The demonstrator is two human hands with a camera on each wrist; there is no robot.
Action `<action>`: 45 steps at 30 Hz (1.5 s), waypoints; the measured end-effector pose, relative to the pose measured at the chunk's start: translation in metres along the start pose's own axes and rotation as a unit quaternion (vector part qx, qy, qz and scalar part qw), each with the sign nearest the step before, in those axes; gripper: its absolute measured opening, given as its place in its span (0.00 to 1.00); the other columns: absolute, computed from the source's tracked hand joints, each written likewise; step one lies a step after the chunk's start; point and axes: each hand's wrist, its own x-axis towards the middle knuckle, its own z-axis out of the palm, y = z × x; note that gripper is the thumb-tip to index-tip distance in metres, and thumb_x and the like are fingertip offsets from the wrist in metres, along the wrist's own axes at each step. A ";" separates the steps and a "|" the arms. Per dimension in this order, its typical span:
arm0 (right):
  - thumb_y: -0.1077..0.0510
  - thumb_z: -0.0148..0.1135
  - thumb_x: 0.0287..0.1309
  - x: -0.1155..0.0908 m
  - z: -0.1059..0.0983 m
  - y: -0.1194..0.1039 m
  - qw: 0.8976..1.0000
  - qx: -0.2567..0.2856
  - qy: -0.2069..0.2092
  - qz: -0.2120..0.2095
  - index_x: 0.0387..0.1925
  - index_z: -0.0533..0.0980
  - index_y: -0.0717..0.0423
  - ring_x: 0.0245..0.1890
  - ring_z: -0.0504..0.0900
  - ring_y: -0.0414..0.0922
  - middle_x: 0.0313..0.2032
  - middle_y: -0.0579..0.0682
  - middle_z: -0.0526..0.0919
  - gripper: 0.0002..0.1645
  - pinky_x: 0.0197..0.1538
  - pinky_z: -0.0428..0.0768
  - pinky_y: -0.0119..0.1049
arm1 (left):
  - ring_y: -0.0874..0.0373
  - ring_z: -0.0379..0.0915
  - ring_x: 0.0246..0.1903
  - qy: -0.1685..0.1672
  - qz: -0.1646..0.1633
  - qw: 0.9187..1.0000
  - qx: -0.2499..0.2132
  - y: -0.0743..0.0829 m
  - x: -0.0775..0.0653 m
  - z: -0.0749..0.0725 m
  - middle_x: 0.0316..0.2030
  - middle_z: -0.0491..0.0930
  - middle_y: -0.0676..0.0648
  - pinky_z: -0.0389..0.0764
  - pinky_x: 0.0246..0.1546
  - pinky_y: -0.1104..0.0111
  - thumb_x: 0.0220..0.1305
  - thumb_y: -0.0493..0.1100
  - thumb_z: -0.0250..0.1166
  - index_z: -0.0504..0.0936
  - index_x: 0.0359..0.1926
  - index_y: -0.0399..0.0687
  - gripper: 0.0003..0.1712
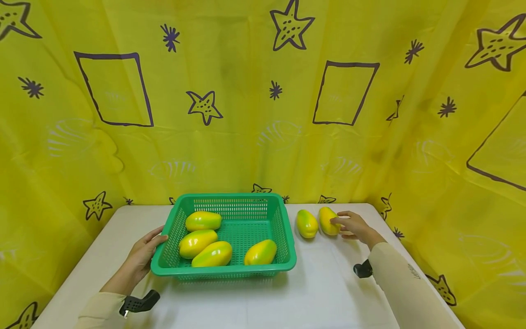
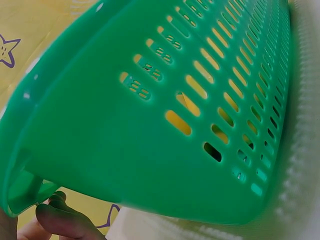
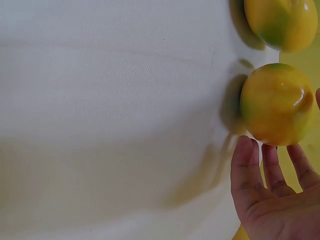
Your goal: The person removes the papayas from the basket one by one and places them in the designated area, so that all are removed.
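Note:
My left hand [image 1: 144, 253] grips the left rim of a green plastic basket [image 1: 223, 270], with the thumb over the rim; in the left wrist view its fingers [image 2: 70, 222] show beneath the rim. Inside the basket lie several yellow-green papayas, three on the left and one papaya [image 1: 260, 252] at the front right. My right hand [image 1: 354, 226] is at the rightmost papaya [image 1: 328, 221] on the table, its fingers fairly straight and close against the fruit. In the right wrist view the fingertips reach that papaya's [image 3: 276, 105] near side; the thumb is mostly out of frame.
Another papaya [image 1: 307, 224] lies on the white table [image 1: 320, 283] between the basket and the right hand's papaya. A yellow curtain [image 1: 242, 151] with dark star drawings hangs behind the table and along both sides. Each wrist carries a black camera mount [image 1: 363, 269].

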 end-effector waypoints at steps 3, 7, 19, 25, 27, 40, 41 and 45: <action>0.44 0.60 0.65 0.000 -0.001 -0.001 1.000 -0.003 0.002 0.002 0.72 0.52 0.64 0.62 0.67 0.64 0.67 0.70 0.59 0.46 0.57 0.79 0.50 | 0.68 0.78 0.37 0.000 -0.001 1.000 -0.001 -0.001 0.000 0.000 0.67 0.60 0.30 0.84 0.40 0.68 0.72 0.50 0.57 0.50 0.77 0.41 0.41; 0.44 0.59 0.65 -0.001 -0.004 -0.003 1.000 -0.008 0.004 0.002 0.72 0.52 0.65 0.62 0.67 0.64 0.67 0.70 0.59 0.47 0.59 0.77 0.51 | 0.68 0.77 0.37 -0.001 0.000 1.000 -0.006 -0.001 0.002 0.000 0.64 0.64 0.33 0.84 0.39 0.69 0.72 0.49 0.57 0.50 0.77 0.41 0.41; 0.46 0.57 0.67 -0.008 -0.015 -0.014 0.999 -0.039 0.004 -0.015 0.71 0.53 0.68 0.62 0.66 0.66 0.67 0.71 0.59 0.44 0.59 0.77 0.53 | 0.69 0.76 0.36 -0.002 -0.002 1.000 -0.009 0.000 0.003 0.000 0.68 0.58 0.29 0.84 0.39 0.69 0.73 0.49 0.56 0.49 0.77 0.41 0.41; 0.46 0.57 0.67 -0.011 -0.019 -0.018 0.998 -0.051 0.008 -0.026 0.71 0.54 0.68 0.64 0.66 0.66 0.67 0.70 0.60 0.43 0.59 0.77 0.52 | 0.69 0.76 0.38 -0.003 -0.004 1.000 -0.005 0.002 0.002 0.000 0.70 0.54 0.28 0.84 0.41 0.68 0.73 0.49 0.55 0.48 0.77 0.42 0.41; 0.45 0.58 0.67 -0.012 -0.018 -0.019 0.998 -0.058 0.005 -0.037 0.71 0.55 0.67 0.64 0.66 0.66 0.67 0.70 0.61 0.43 0.59 0.77 0.52 | 0.68 0.76 0.39 -0.004 -0.004 1.000 -0.005 0.001 0.002 0.000 0.71 0.53 0.28 0.85 0.41 0.68 0.73 0.49 0.56 0.47 0.77 0.42 0.41; 0.48 0.62 0.65 -0.025 -0.008 -0.043 0.989 -0.076 -0.027 -0.120 0.69 0.59 0.69 0.63 0.69 0.66 0.66 0.72 0.64 0.42 0.61 0.73 0.58 | 0.68 0.76 0.39 -0.004 -0.007 1.000 -0.006 0.000 0.002 -0.001 0.71 0.53 0.29 0.84 0.42 0.67 0.71 0.49 0.57 0.48 0.77 0.42 0.42; 0.48 0.63 0.64 -0.026 -0.006 -0.044 0.989 -0.078 -0.025 -0.123 0.69 0.60 0.68 0.63 0.69 0.65 0.65 0.72 0.65 0.41 0.61 0.73 0.58 | 0.68 0.76 0.40 -0.004 -0.008 1.000 -0.004 0.000 0.002 -0.001 0.71 0.53 0.29 0.84 0.43 0.67 0.71 0.49 0.57 0.48 0.77 0.42 0.42; 0.49 0.63 0.63 -0.030 0.003 -0.052 0.983 -0.104 -0.021 -0.148 0.66 0.65 0.65 0.60 0.73 0.63 0.63 0.70 0.69 0.37 0.59 0.76 0.55 | 0.67 0.76 0.41 -0.008 -0.009 1.000 0.002 0.001 0.001 -0.001 0.72 0.51 0.28 0.84 0.44 0.67 0.72 0.50 0.56 0.47 0.78 0.42 0.42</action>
